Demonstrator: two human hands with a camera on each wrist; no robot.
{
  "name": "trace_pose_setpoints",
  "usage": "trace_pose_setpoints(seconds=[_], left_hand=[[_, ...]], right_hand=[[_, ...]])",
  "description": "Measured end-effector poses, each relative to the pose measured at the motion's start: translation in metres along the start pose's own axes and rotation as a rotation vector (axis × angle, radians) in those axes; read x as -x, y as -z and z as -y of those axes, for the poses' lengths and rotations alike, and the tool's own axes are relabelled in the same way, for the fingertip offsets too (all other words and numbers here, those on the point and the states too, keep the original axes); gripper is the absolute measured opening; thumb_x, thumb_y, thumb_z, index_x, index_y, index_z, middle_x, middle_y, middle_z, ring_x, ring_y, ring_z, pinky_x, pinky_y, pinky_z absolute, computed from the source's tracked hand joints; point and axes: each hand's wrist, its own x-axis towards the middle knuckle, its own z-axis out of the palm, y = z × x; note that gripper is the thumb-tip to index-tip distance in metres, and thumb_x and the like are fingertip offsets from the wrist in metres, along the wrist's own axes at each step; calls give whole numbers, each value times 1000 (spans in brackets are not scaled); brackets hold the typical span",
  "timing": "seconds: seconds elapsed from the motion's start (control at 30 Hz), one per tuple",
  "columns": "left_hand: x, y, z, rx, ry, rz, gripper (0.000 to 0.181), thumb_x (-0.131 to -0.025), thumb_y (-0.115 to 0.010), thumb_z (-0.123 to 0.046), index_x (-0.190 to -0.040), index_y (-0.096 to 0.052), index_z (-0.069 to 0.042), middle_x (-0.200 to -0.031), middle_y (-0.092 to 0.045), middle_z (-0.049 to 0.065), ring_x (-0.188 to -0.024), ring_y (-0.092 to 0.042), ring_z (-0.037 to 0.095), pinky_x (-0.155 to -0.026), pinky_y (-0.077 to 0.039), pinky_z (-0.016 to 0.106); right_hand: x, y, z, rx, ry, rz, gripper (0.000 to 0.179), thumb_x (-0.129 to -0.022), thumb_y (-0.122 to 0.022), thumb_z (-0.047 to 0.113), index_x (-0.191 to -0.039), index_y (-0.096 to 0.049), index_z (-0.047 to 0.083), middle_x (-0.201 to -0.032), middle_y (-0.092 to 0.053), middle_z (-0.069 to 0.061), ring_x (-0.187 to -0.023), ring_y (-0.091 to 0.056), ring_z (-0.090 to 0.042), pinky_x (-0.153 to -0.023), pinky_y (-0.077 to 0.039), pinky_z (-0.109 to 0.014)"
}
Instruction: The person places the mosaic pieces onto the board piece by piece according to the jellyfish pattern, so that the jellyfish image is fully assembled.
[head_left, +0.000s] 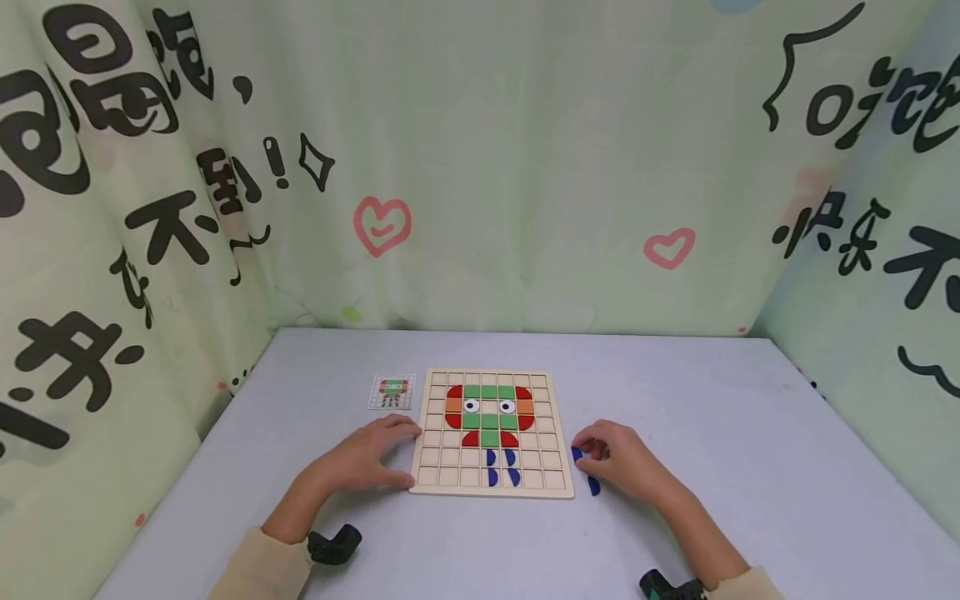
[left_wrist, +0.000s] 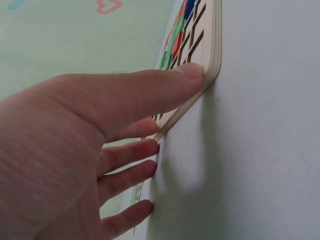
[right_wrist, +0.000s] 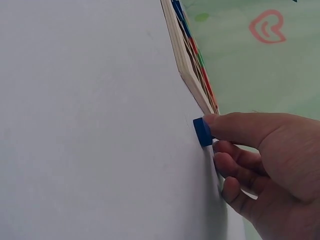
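Observation:
A light wooden grid board (head_left: 555,467) lies flat on the table, bearing red, green, orange and eye-printed tiles and several blue curved pieces (head_left: 492,477) near its front. My left hand (head_left: 367,457) is spread along the board's left side, its thumb (left_wrist: 192,75) on the near corner and its fingertips close to the edge. Just right of the board, my right hand (head_left: 618,458) has thumb and fingertips bent around a blue half-round piece (head_left: 577,453). Another blue piece (head_left: 593,486) lies below that hand. The right wrist view shows one blue piece (right_wrist: 202,132) right at the thumb tip.
A small picture card (head_left: 392,392) with a matching coloured figure lies behind my left hand, off the board's far left corner. The white table (head_left: 675,375) is bounded by a pale green printed curtain (head_left: 517,208) behind and at both sides.

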Motion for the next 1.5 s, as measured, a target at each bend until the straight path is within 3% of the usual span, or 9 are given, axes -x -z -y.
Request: trace_pose_setpoints(seconds=[0.5,1.07,1.5], left_hand=[[-3,-1,1,-13,-5,9,68,-76,-81,-36,-136,-55,-15,-146,-46,7,-140,-37,33,-112,-34,55],[1,4,-1,-23,8,2,68,-76,-81,-35,-135,-55,-13,-145,-47,9,-138,-39,33,-111,-36,55],[0,-1,2,-9,4,-3,68,-75,-82,-35,-134,-56,-15,-145,-47,8,-138,-39,33,-111,-36,55]], right_hand=[[1,-5,2,0,-1,-50,19,-79,-78,13,-96,-70,11,-83,-58,3,-74,-50,-11,-59,-44,-19],[-11,-23,44,-48,104,0,17,-79,-78,18,-94,-71,15,-82,-58,5,-75,-51,-11,-61,-44,-18],[-18,-40,69,-83,164,-7,15,-80,-78,19,-93,-72,13,-86,-60,7,-80,-53,-11,-67,-48,-19]])
